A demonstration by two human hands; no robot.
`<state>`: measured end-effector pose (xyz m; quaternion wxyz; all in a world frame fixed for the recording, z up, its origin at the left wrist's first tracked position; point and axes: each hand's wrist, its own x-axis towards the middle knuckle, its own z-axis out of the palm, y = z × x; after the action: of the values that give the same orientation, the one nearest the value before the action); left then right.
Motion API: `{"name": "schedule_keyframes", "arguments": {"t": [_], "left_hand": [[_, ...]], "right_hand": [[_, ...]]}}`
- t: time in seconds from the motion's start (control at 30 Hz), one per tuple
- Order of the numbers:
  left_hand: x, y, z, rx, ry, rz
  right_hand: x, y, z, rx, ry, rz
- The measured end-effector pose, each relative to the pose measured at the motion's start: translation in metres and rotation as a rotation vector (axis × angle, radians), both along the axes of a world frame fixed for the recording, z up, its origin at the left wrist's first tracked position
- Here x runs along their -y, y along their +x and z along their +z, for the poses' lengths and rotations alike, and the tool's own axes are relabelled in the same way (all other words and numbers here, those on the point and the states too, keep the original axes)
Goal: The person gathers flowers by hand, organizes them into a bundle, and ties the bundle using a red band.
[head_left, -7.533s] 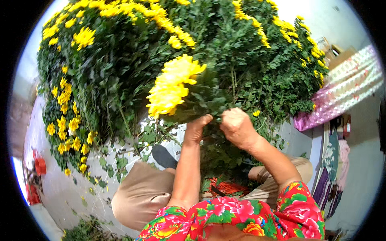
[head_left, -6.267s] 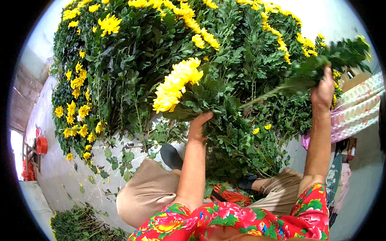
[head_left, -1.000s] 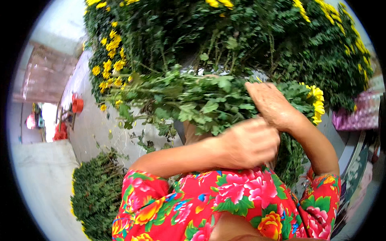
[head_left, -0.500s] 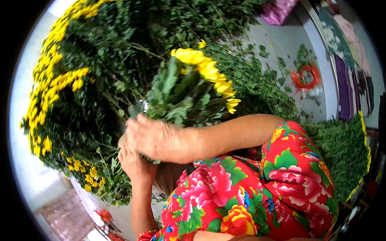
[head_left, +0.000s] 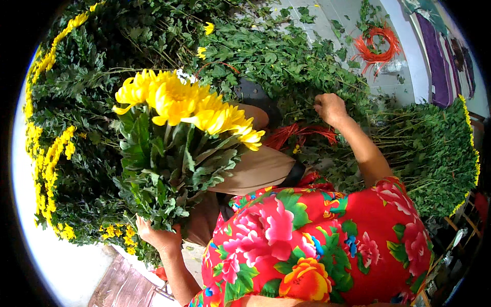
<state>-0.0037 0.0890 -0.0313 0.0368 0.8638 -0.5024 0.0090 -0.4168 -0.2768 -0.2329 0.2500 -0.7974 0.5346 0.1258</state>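
My left hand (head_left: pixel 156 234) grips a bunch of yellow chrysanthemums (head_left: pixel 176 105) low on its leafy stems, the heads tilted up and rightward over my brown-trousered leg. My right hand (head_left: pixel 329 109) is out to the right above loose green stems (head_left: pixel 302 66), fingers curled; what they hold, if anything, I cannot make out. A bundle of red strands (head_left: pixel 291 134) lies just below that hand. A coil of the same red strands (head_left: pixel 373 48) is on the grey floor at the upper right.
Tall heaps of chrysanthemums (head_left: pixel 92 48) bank along the left and top. Another bundle of stems (head_left: pixel 424 158) with a yellow edge lies at the right. Striped fabric (head_left: pixel 440 61) hangs at the upper right. A wooden board (head_left: pixel 123 276) shows at the lower left.
My hands, together on the bunch half a second ago, have separated: the left moved down-left with the bunch, the right moved up and right. The view has shifted slightly.
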Motion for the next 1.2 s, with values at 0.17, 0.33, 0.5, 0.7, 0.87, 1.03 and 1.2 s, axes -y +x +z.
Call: {"name": "schedule_keyframes", "arguments": {"t": [0.17,0.33,0.5,0.7,0.87,1.03,1.2], "left_hand": [[0.015,-0.009,0.010,0.040,-0.038,-0.029],[0.011,-0.005,0.006,0.019,-0.079,-0.043],[0.007,-0.015,0.016,-0.004,-0.095,0.000],[0.015,-0.011,0.014,-0.063,-0.109,-0.057],[0.019,-0.019,0.016,-0.008,-0.078,-0.029],[0.031,-0.014,0.018,-0.033,-0.115,-0.002],[0.037,-0.003,0.051,-0.309,-0.055,0.082]], "right_hand": [[-0.027,-0.008,-0.090,-0.032,-0.090,0.049],[-0.026,-0.004,-0.118,-0.371,0.049,0.256],[0.013,0.040,-0.053,0.285,-0.057,0.193],[0.078,0.203,-0.108,0.693,0.075,-0.035],[0.078,0.282,-0.144,0.495,0.142,-0.372],[0.056,0.275,-0.144,0.978,0.287,-0.557],[0.063,0.224,-0.102,1.095,0.441,-0.479]]}}
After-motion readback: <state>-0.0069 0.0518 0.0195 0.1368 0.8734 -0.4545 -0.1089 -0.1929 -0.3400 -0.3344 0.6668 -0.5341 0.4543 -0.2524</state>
